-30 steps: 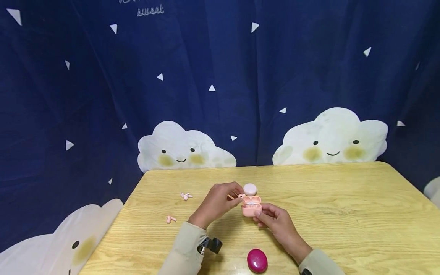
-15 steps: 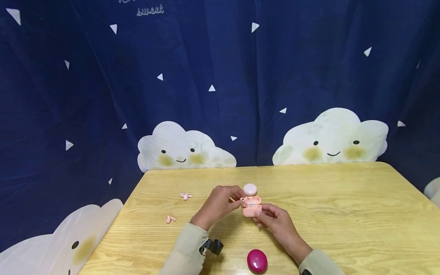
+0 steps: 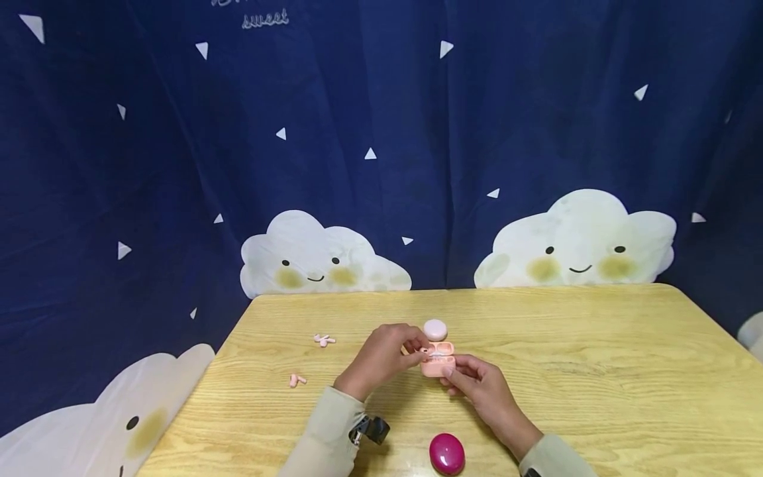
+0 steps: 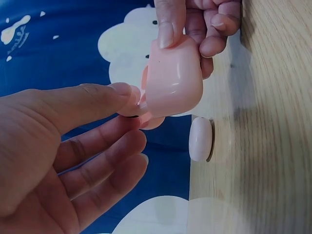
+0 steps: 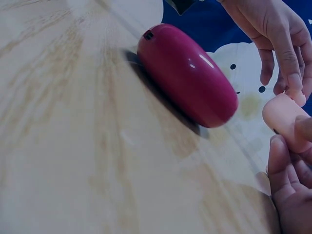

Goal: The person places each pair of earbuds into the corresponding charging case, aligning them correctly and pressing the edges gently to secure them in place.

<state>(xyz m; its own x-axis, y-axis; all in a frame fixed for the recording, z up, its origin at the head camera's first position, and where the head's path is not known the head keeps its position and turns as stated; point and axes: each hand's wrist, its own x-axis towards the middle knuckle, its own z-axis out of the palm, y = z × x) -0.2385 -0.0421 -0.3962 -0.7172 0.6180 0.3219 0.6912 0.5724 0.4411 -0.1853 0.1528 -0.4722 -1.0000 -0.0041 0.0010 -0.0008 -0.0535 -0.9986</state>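
Left hand pinches earbud at left half of open case; right hand grips case by right end.

A wooden table is backed by a blue curtain, which is printed with smiling clouds, white triangles and, near the top, the word "sweet". Pink earbuds are scattered in two spots on the table's left. A pale disc is set toward the far edge. A glossy magenta case is seen lowest in the head view, its side marked by a dark slot.
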